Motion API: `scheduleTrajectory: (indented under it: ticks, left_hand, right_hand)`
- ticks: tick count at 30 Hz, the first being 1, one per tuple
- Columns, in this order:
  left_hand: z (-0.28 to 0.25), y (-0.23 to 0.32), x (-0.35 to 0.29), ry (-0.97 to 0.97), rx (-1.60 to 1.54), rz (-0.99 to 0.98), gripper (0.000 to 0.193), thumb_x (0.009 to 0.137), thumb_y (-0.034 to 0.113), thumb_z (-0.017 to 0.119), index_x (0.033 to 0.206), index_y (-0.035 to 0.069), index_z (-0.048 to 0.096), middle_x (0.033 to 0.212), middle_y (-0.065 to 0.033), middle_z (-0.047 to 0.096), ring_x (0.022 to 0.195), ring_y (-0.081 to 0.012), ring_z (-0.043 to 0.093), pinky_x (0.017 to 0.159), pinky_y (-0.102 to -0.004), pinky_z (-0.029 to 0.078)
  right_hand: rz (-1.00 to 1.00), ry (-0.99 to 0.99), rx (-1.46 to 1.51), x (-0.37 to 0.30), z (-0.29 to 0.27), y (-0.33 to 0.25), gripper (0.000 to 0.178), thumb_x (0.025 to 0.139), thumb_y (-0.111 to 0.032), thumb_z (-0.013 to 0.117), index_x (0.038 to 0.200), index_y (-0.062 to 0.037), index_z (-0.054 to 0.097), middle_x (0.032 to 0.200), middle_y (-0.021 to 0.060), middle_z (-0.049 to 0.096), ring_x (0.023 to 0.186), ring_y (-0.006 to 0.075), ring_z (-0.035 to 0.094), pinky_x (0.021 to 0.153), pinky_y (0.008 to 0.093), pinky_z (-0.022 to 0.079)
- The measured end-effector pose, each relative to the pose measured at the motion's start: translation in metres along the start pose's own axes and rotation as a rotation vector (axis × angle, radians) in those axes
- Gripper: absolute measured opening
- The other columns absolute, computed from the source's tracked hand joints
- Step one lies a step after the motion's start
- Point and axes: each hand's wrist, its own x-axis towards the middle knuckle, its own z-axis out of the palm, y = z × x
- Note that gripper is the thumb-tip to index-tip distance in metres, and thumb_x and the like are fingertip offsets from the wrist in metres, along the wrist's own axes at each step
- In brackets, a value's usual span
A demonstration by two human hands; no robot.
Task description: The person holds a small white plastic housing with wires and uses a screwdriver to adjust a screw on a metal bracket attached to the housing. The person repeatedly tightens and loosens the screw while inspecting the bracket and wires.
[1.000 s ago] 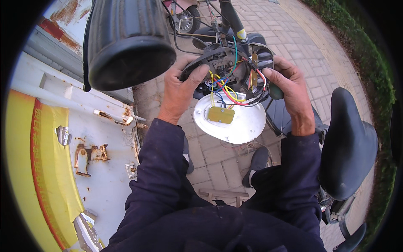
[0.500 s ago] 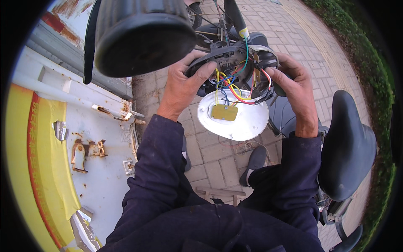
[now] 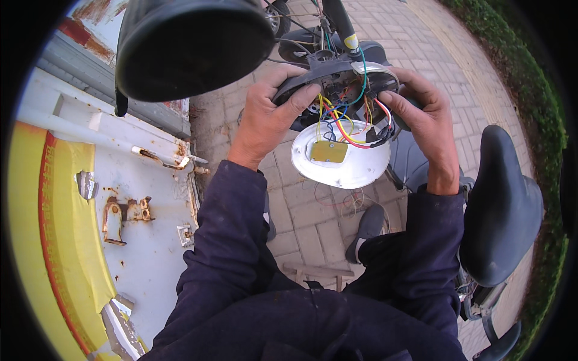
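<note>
My left hand (image 3: 265, 114) is closed on the left rim of a black plastic housing (image 3: 328, 75), thumb on the front and fingers behind. My right hand (image 3: 424, 117) grips the housing's right end, beside a round lamp part with a silvery rim (image 3: 380, 73). Red, yellow, blue and white wires (image 3: 340, 120) spill out of the housing, and a green one loops over it. Below hangs a white oval cover (image 3: 361, 171), its inner side up, with a small yellowish circuit board (image 3: 329, 151) screwed on. The fingertips behind the housing are hidden.
A large black cylinder (image 3: 192, 57) looms at upper left. On the left stands a rusty white metal panel (image 3: 147, 259) with yellow sheeting (image 3: 66, 198). A black saddle (image 3: 503, 210) is at right, a hedge (image 3: 512, 66) beyond. Thin loose wires (image 3: 355, 204) hang near my shoe (image 3: 368, 228).
Both hands still hold the housing, which has tilted a little. The white cover with its board has shifted slightly right and up. The black cylinder appears higher and further left.
</note>
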Motion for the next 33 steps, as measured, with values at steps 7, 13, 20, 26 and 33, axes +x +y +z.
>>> scheduleTrajectory:
  ticks: [7, 13, 20, 26, 33]
  left_hand:
    - [-0.001, -0.002, -0.001, -0.003, 0.128, 0.045, 0.03, 0.089, 0.013, 0.084, 0.114, 0.005, 0.07, 0.099, 0.0017, 0.07, 0.089, -0.0063, 0.062, 0.077, -0.0226, 0.05]
    - [0.001, -0.004, -0.006, 0.023, 0.236, 0.095, 0.033, 0.085, 0.002, 0.082, 0.114, 0.005, 0.068, 0.102, -0.0011, 0.07, 0.093, -0.0097, 0.063, 0.083, -0.0264, 0.052]
    - [0.006, -0.005, -0.008, 0.055, 0.284, 0.219, 0.04, 0.076, -0.004, 0.08, 0.114, 0.006, 0.068, 0.106, -0.0098, 0.073, 0.093, -0.0227, 0.07, 0.085, -0.031, 0.054]
    - [0.007, -0.004, -0.012, 0.071, 0.237, 0.175, 0.042, 0.075, -0.005, 0.079, 0.115, 0.006, 0.068, 0.107, -0.0088, 0.074, 0.095, -0.0237, 0.07, 0.086, -0.0315, 0.054]
    - [0.007, -0.002, -0.013, 0.08, 0.263, 0.193, 0.042, 0.075, -0.005, 0.079, 0.113, 0.006, 0.067, 0.103, -0.0089, 0.074, 0.091, -0.0224, 0.071, 0.083, -0.0309, 0.054]
  right_hand:
    - [-0.2, 0.03, -0.196, -0.001, 0.004, -0.009, 0.035, 0.084, 0.0, 0.077, 0.119, -0.0029, 0.074, 0.106, 0.0058, 0.074, 0.084, 0.013, 0.063, 0.075, 0.0267, 0.05]
    - [-0.306, 0.092, -0.383, -0.001, 0.012, -0.002, 0.038, 0.079, -0.001, 0.077, 0.116, -0.007, 0.074, 0.106, 0.0059, 0.076, 0.086, 0.0216, 0.068, 0.075, 0.0311, 0.049]
    - [-0.507, 0.223, -0.626, -0.001, 0.014, 0.003, 0.042, 0.073, -0.003, 0.076, 0.114, -0.0121, 0.073, 0.104, 0.0033, 0.076, 0.081, 0.0218, 0.067, 0.068, 0.0329, 0.043]
    - [-0.499, 0.172, -0.63, 0.0, 0.011, 0.003, 0.043, 0.073, -0.003, 0.076, 0.114, -0.0126, 0.073, 0.103, 0.0025, 0.076, 0.079, 0.0215, 0.067, 0.067, 0.0333, 0.043]
    - [-0.52, 0.196, -0.675, 0.0, 0.013, 0.004, 0.041, 0.073, -0.005, 0.078, 0.113, -0.0119, 0.074, 0.102, 0.0024, 0.075, 0.078, 0.0224, 0.066, 0.066, 0.0331, 0.042]
